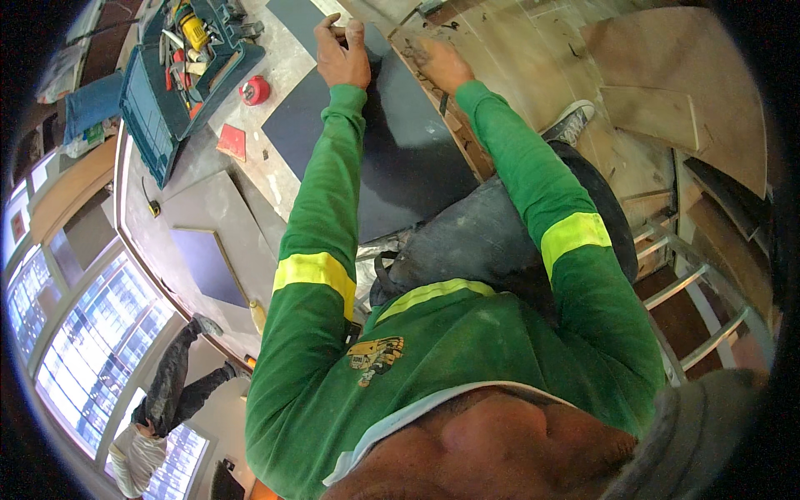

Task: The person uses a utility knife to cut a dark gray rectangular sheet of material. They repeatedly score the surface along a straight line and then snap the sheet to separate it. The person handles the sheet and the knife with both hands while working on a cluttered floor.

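Observation:
A dark, glossy sheet lies in front of me, with dusty smears on its surface and a rough wooden strip along its right edge. Above the sheet's far part is my left hand, fingers curled and thumb raised. Something small seems to sit between thumb and fingers, but its kind does not show. My right hand is at the far right edge, by the wooden strip. Its fingers are blurred and point inward, so their grip is unclear.
Left stands an open teal toolbox holding a yellow power tool. Nearby are a red round object, a red square, a tape measure and another dark panel. A metal ladder stands right; another person is lower left.

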A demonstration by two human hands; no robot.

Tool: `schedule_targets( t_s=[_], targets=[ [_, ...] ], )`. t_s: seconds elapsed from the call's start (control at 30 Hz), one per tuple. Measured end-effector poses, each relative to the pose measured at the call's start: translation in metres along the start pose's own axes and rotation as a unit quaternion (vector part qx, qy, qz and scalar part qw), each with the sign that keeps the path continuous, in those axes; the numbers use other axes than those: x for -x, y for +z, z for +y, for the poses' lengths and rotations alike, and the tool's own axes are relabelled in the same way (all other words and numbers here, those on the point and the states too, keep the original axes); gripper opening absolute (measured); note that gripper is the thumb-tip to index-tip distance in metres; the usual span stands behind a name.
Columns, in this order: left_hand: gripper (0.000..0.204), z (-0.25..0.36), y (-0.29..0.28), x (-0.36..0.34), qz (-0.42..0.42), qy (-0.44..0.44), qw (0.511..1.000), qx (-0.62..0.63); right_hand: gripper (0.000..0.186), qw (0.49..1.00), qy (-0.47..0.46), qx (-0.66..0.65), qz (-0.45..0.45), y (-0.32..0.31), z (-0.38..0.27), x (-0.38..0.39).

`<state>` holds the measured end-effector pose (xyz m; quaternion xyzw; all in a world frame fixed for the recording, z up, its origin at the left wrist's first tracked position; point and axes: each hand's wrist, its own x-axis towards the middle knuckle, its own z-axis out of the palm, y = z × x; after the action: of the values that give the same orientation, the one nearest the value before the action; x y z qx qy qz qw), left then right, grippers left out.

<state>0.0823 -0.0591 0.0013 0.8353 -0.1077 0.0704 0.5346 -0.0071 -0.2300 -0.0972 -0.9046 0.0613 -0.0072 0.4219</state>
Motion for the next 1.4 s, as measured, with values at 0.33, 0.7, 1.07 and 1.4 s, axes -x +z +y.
schedule_targets(
  t_s=[0.33,0.7,1.07,1.4],
  targets=[
    [0.072,0.002,-0.004,0.003,-0.029,0.012,0.999,-0.043,0.034,0.996,-0.026,-0.073,-0.051,-0.019,-0.044,-0.001],
    [0.054,0.012,-0.001,0.003,-0.012,0.03,0.999,-0.012,0.029,0.998,-0.01,-0.056,0.008,-0.014,-0.032,0.005],
    [0.064,0.019,-0.001,0.004,-0.016,-0.024,0.998,-0.056,0.029,0.999,0.023,-0.018,0.025,0.001,-0.01,0.021],
    [0.071,0.005,-0.001,0.006,0.009,0.025,0.999,-0.035,0.032,0.999,0.046,-0.015,-0.025,0.003,-0.002,0.02]
  ],
)
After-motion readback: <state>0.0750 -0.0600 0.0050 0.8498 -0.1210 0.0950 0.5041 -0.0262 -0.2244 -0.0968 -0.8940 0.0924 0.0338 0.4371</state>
